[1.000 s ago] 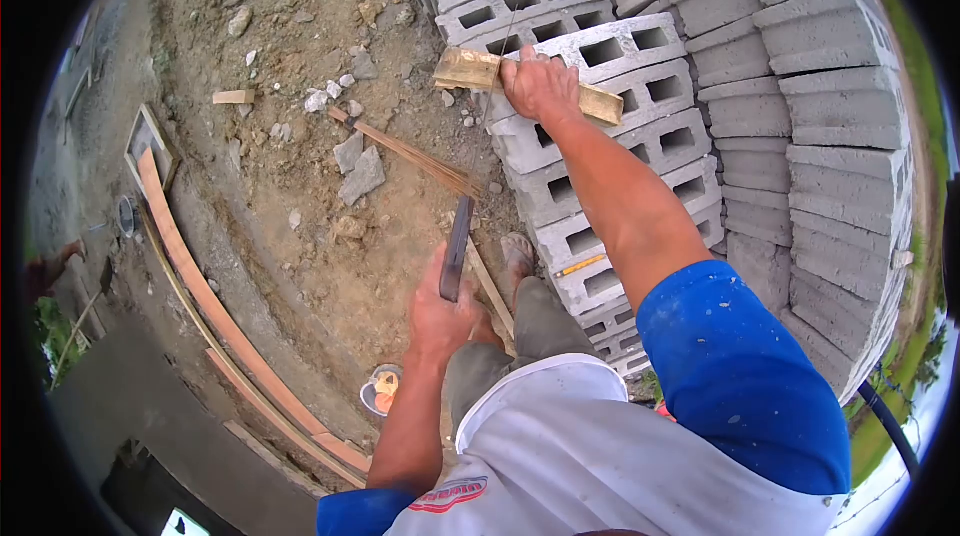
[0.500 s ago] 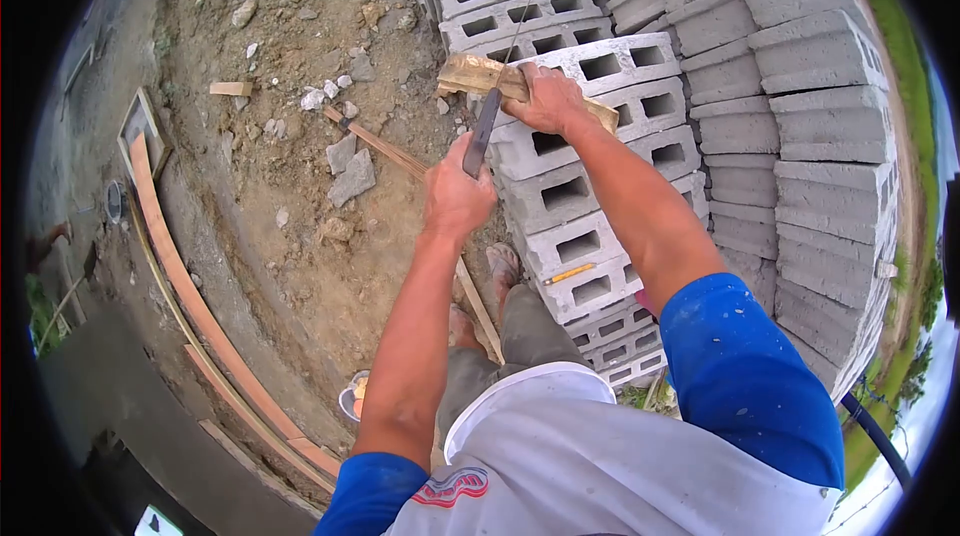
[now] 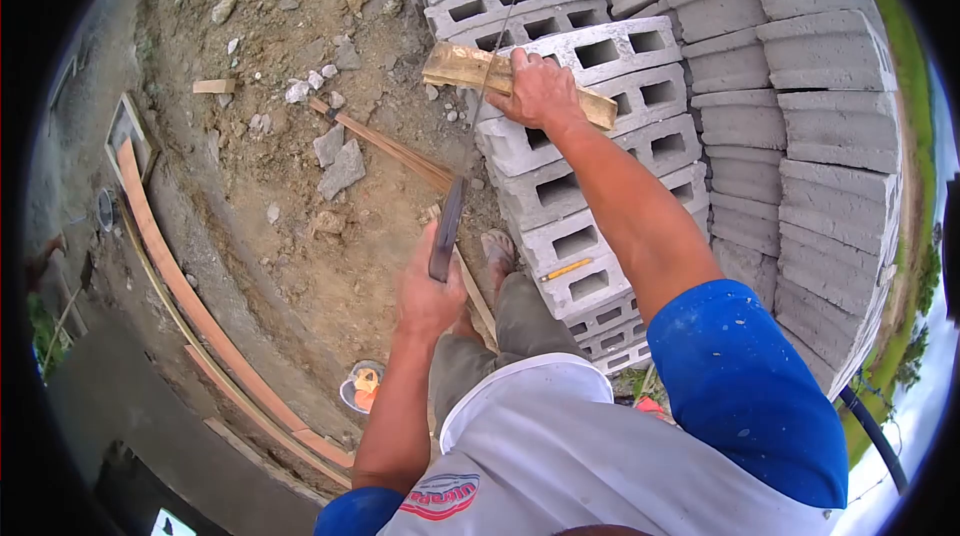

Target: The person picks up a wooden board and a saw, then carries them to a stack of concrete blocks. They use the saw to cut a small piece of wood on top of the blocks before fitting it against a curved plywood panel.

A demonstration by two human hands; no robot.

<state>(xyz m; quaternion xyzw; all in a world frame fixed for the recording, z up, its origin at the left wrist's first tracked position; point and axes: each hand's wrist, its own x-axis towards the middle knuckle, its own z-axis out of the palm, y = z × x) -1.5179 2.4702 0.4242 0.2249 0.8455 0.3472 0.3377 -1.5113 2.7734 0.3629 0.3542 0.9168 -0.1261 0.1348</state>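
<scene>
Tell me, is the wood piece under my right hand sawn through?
Not sawn through, it seems: the wood piece juts past the concrete blocks, its end beyond the handsaw in line with the part under the right hand.

You are looking over brown, stony ground (image 3: 290,321) outdoors; daylight is falling softly across it; green grass (image 3: 917,101) is bordering your far right; pale, cloudy sky (image 3: 928,376) is showing beyond.

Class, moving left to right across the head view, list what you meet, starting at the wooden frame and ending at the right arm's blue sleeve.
Wooden frame → small wood block → large flat stone → left hand around a dark-handled tool → right hand gripping a wood piece → right arm's blue sleeve.
</scene>
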